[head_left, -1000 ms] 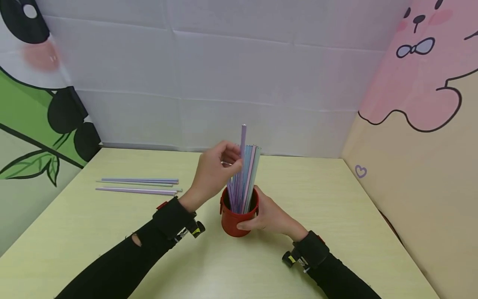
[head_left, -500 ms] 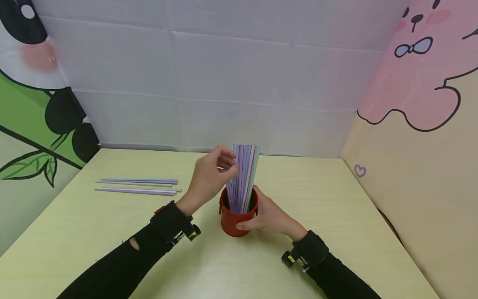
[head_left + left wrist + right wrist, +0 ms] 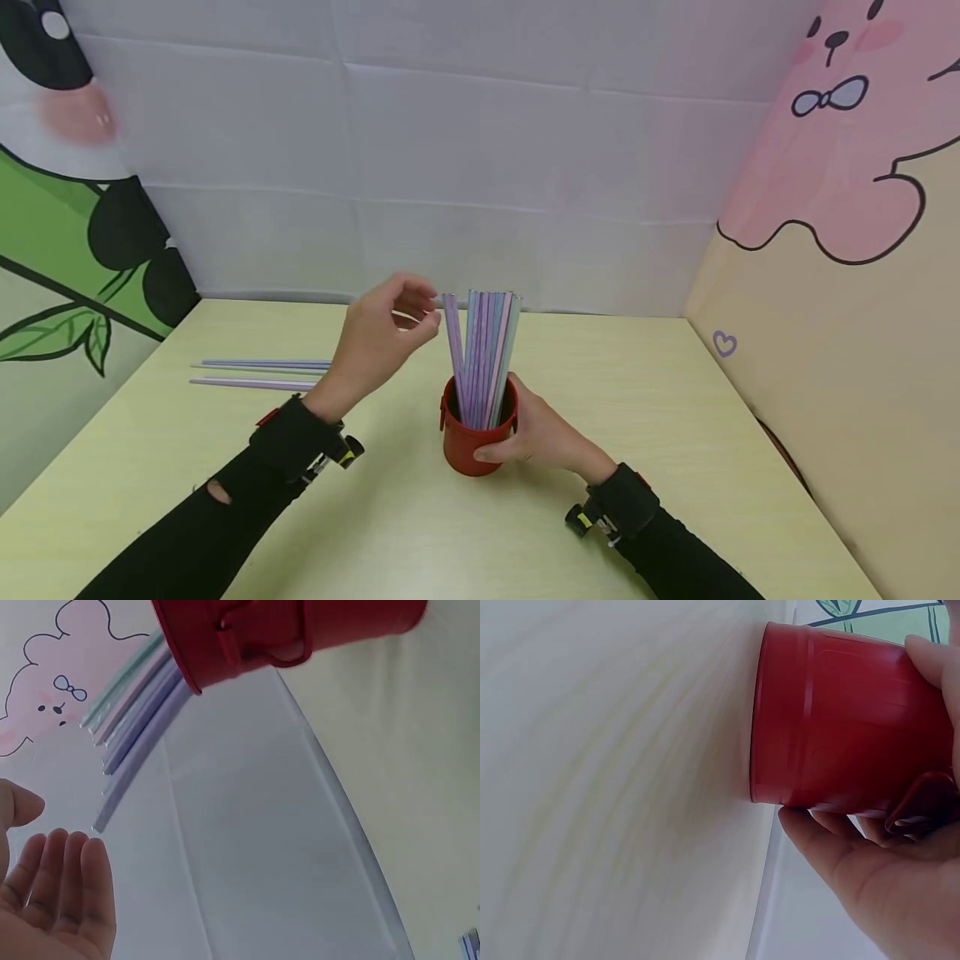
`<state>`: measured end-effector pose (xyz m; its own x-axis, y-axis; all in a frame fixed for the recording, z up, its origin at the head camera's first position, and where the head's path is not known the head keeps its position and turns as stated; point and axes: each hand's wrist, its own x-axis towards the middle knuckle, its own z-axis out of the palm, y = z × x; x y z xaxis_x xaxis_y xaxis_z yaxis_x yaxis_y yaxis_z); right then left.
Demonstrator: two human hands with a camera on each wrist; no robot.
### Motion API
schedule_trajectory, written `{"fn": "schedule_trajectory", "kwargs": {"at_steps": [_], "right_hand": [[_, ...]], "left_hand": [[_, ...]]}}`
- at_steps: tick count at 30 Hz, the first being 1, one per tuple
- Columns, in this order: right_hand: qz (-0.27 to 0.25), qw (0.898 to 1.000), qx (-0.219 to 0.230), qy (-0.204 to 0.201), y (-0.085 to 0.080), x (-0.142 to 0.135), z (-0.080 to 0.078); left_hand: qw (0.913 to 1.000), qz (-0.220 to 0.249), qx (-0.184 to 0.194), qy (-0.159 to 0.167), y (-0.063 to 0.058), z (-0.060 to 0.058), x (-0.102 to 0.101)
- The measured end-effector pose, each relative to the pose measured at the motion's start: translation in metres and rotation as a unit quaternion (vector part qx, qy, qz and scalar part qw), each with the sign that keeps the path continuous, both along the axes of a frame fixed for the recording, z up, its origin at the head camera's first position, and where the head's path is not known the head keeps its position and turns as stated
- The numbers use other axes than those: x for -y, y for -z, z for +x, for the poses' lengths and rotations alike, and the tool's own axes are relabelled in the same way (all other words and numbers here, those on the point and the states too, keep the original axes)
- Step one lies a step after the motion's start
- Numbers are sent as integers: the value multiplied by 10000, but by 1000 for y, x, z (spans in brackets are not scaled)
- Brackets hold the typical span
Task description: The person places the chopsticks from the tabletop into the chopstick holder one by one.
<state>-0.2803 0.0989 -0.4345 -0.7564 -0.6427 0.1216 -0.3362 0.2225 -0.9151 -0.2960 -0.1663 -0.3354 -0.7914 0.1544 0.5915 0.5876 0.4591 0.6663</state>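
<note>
A small red bucket [image 3: 467,452] with side handles stands upright on the table, holding a bundle of pastel chopsticks [image 3: 491,350] in purple, blue, pink and pale green. My right hand [image 3: 540,429] grips the bucket from the right, thumb across its front; the right wrist view shows fingers [image 3: 817,840] along the wall of the bucket [image 3: 855,720]. To the left of the bundle, my left hand [image 3: 386,337] is raised with relaxed fingers and nothing in it. Beside it, one or two purple chopsticks [image 3: 453,333] lean left, apart from the others.
More chopsticks [image 3: 258,383] lie flat on the left of the pale table [image 3: 420,533], their right ends hidden behind my left wrist. A white cloth wall [image 3: 450,150] rises at the back. Printed cartoon panels stand at both sides.
A purple chopstick that stood high by my left hand has gone down into the bucket and now leans left. My left hand has let go and moved left. The right hand stays put.
</note>
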Motion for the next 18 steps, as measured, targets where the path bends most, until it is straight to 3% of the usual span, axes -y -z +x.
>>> {"fn": "schedule_trajectory", "kwargs": {"at_steps": [8, 18], "right_hand": [[14, 10000, 12, -9, -1, 0, 0], [46, 10000, 12, -28, 3, -2, -4]], "left_hand": [[9969, -733, -79, -284, 10, -8, 38], [9841, -1680, -147, -554, 33, -10, 80]]}}
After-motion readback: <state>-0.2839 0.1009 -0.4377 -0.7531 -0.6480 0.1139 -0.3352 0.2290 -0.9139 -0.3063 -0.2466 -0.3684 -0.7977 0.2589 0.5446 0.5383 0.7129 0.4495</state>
